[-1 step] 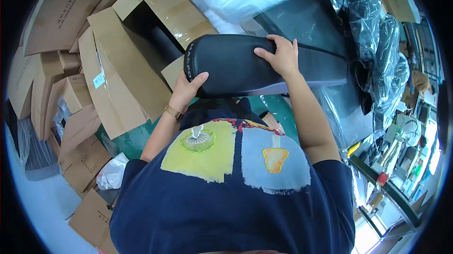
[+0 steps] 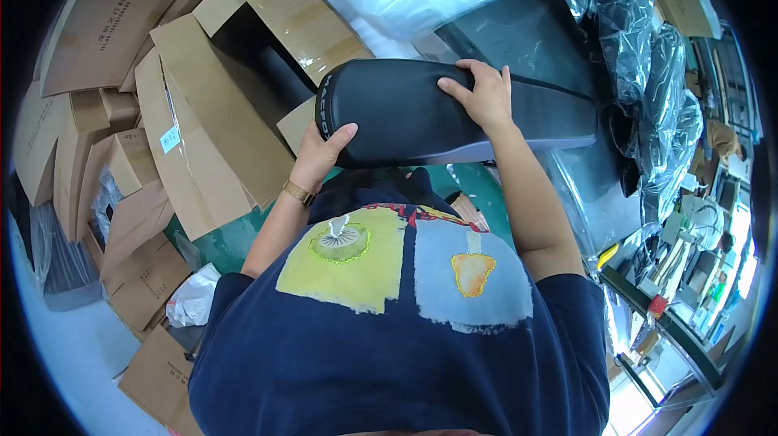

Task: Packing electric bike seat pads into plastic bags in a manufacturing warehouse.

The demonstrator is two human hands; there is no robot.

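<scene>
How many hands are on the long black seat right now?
2: the left hand holds the left end of the black seat, and the right hand rests on top, nearer its middle. No others show.

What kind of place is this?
Likely a packing area or workshop: an open brown cardboard box, dark items wrapped in clear shiny plastic, and a long black padded seat-like piece in hand.

The long black padded seat (image 2: 397,112) lies crosswise, rounded end left.
</scene>
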